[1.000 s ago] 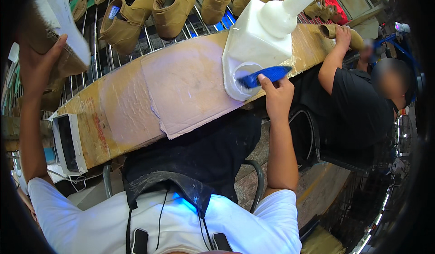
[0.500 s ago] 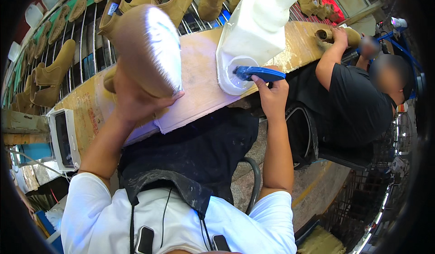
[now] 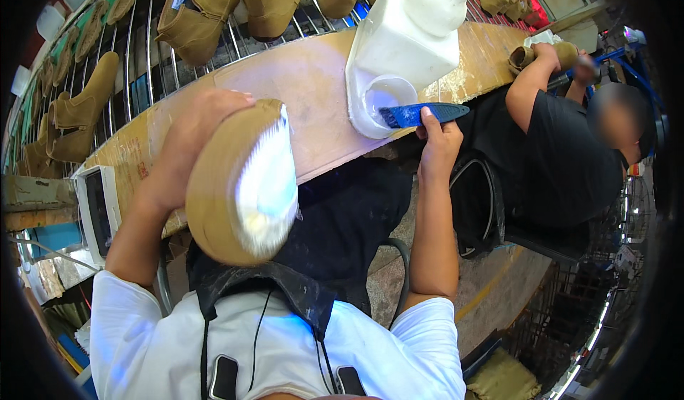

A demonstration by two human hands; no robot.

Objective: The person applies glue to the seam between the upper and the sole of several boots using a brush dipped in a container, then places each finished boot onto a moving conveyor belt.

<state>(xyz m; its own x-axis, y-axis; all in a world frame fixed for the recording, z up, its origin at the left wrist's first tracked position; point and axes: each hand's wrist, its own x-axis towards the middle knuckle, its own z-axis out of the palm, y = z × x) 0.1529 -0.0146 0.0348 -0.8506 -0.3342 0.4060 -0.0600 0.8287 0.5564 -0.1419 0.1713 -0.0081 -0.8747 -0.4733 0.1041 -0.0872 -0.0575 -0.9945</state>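
Observation:
My left hand (image 3: 192, 143) holds a tan boot (image 3: 239, 182) sole-up above my lap, its pale sole facing me. My right hand (image 3: 440, 137) grips a blue brush (image 3: 420, 113) by its handle, with the bristle end dipped into the round opening of a white plastic glue jug (image 3: 399, 43). The jug stands on the wooden workbench (image 3: 313, 93) just ahead of me. The boot is close to my chest and apart from the bench.
Several tan boots (image 3: 271, 1) stand on a metal rod rack (image 3: 135, 50) behind the bench. A co-worker in a black shirt (image 3: 570, 165) sits at my right, handling another boot (image 3: 524, 56). A small white box (image 3: 96, 211) sits at the bench's left end.
My left hand has brought the boot down from high at the left to in front of my chest, sole turned up. My right hand keeps the brush at the jug's opening.

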